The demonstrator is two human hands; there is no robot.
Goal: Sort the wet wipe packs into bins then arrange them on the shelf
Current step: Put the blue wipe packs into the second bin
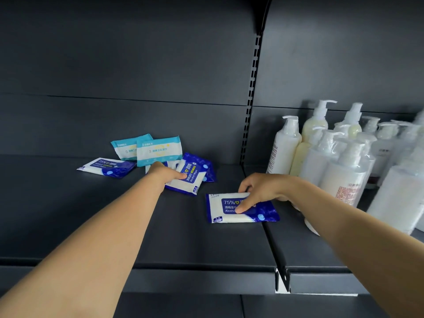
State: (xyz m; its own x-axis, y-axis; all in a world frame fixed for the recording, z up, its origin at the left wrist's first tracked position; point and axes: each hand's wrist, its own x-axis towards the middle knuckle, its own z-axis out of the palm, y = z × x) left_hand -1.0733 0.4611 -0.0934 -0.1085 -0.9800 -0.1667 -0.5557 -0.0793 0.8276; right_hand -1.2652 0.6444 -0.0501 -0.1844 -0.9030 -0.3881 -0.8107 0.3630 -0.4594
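A dark shelf (91, 226) fills the view, with pump bottles (332, 157) crowded at its right, so the packs get the bare left bay. Two teal packs (158, 150) lean on the back panel; a blue pack (107, 167) lies flat beside them. The right hand (259, 191) pinches a blue pack (229, 214), thumb on top and fingers curled over the far edge, likely squaring it up. The left hand (165, 174) presses fingers together onto another blue pack (192, 177), apparently to drag it into line.
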